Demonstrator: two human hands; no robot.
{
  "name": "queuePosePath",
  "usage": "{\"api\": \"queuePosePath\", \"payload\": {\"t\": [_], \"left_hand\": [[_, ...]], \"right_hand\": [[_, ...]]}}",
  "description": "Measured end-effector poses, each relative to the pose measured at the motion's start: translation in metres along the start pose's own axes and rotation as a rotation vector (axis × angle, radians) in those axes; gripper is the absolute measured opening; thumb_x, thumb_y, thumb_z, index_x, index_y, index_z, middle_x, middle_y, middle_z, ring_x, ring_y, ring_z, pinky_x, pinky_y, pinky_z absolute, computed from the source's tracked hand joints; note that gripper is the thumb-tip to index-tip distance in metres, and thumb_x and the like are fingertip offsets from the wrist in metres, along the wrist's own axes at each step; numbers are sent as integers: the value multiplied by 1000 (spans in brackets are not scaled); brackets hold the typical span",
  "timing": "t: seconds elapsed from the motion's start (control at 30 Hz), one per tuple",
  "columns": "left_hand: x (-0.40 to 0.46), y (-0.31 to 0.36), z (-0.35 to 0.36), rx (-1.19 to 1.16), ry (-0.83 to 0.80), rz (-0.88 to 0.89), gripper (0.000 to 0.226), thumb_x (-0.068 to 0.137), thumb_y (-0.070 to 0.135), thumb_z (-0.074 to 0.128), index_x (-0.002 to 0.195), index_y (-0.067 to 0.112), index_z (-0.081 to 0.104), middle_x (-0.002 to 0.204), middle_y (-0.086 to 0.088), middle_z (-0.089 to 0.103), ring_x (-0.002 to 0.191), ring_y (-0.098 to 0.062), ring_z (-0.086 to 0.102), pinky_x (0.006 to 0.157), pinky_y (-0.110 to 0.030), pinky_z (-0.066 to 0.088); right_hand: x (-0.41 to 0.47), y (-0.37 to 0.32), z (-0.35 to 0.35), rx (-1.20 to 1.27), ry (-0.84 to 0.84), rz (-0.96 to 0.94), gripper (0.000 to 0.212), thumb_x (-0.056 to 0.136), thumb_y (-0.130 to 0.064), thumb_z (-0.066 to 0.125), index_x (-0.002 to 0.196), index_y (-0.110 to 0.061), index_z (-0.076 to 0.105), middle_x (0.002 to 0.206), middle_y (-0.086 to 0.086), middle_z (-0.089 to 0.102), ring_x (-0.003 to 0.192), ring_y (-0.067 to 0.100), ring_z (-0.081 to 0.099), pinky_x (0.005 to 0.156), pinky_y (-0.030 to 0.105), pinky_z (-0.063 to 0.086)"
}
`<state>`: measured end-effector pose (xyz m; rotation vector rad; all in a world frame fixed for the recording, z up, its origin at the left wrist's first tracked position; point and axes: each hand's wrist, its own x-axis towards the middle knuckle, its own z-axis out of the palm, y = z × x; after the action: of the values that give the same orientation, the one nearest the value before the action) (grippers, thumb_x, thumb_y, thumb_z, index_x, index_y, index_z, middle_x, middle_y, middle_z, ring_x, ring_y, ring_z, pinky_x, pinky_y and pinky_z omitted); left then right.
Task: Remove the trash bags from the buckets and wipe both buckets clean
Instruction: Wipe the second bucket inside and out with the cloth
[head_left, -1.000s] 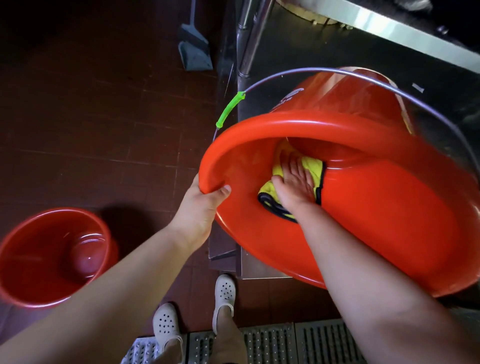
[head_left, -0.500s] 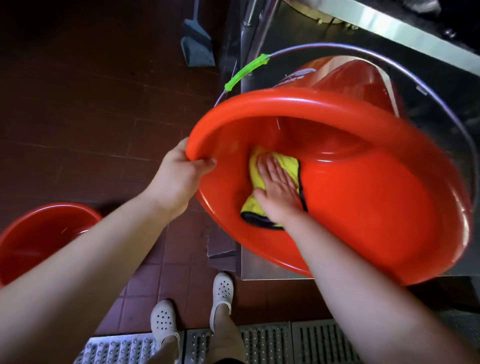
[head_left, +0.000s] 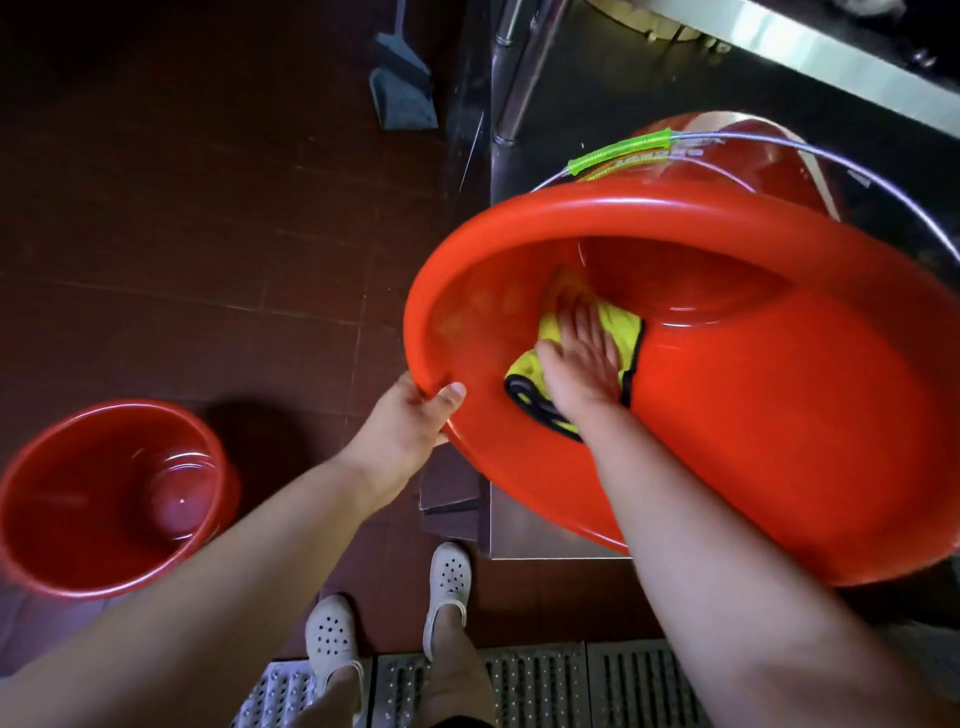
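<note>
Over dark floor tiles (head_left: 208, 234), my left hand (head_left: 410, 421) grips the tilted red bucket (head_left: 779, 415) by its rim; my right hand (head_left: 582, 358) presses flat-fingered on the yellow cloth (head_left: 621, 332) inside.

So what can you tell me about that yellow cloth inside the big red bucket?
The yellow cloth looks like soft microfibre, bright yellow with a dark trim along its edges. It lies crumpled flat against the inner wall of the tilted red bucket, near the bottom. The right hand presses on it with straight fingers and covers its middle, so only the edges show. The left hand grips the bucket's rim, not the cloth.
</note>
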<state>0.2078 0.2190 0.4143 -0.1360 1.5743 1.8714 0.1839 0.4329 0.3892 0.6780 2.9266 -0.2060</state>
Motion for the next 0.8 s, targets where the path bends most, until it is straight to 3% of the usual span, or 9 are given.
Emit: {"api": "queuePosePath", "payload": {"t": [0.07, 0.17, 0.2, 0.3, 0.4, 0.53, 0.7, 0.8], "left_hand": [[3, -2, 3, -13, 79, 11, 23, 96, 23, 52, 117, 14, 52, 115, -10, 64, 104, -21, 63, 95, -42, 50], [4, -2, 4, 59, 175, 136, 24, 95, 20, 53, 115, 7, 53, 97, -3, 65, 88, -13, 62, 80, -19, 50], [5, -1, 3, 64, 185, 169, 20, 94, 19, 54, 112, 9, 53, 92, 0, 63, 84, -11, 59, 75, -17, 48], [11, 9, -1, 91, 220, 195, 13, 94, 22, 55, 105, 16, 49, 85, 3, 57, 79, -11, 54, 74, -27, 45], [18, 28, -6, 277, 292, 277, 16, 93, 27, 56, 104, 18, 47, 85, 7, 56, 75, -6, 54, 64, -17, 43], [14, 51, -7, 444, 283, 364, 17, 93, 30, 55, 102, 20, 44, 86, 6, 56, 75, -5, 54, 64, -23, 43], [5, 65, -2, 623, 273, 487, 21, 92, 37, 54, 97, 23, 40, 78, 6, 57, 69, -8, 57, 61, -31, 47], [8, 56, -2, 578, 265, 533, 29, 88, 38, 61, 104, 27, 39, 81, 16, 54, 70, 9, 57, 56, -8, 41]], "right_hand": [[-33, -19, 8, 40, 31, -96, 75, 84, -41, 31, 151, -22, 6, 160, 4, 2, 146, 14, 0, 117, 33, 2], [-86, -37, 17, 90, 22, -293, 84, 75, -44, 29, 148, -27, -11, 159, 5, -5, 146, 16, -5, 118, 32, -2], [-95, -37, 19, 88, 16, -354, 84, 74, -44, 28, 145, -30, -15, 158, 3, -8, 146, 16, -9, 118, 31, -5], [-89, -26, 13, 50, -1, -452, 80, 75, -45, 25, 142, -32, -15, 153, -3, -18, 143, 13, -18, 117, 31, -7], [-65, -16, 7, 15, 4, -399, 78, 80, -44, 30, 145, -30, -12, 154, -2, -17, 143, 13, -15, 117, 30, -5], [-25, 4, 4, -5, 15, -216, 76, 90, -35, 44, 151, -24, 1, 159, 3, -5, 147, 15, -2, 118, 30, 2], [21, 39, -9, -43, -27, -32, 66, 95, -35, 37, 151, -20, 5, 160, 3, 1, 146, 13, 1, 118, 29, 1], [30, 45, -5, -19, -18, -26, 68, 94, -34, 36, 151, -21, 2, 160, 2, 0, 146, 12, 0, 117, 28, -1]]}}
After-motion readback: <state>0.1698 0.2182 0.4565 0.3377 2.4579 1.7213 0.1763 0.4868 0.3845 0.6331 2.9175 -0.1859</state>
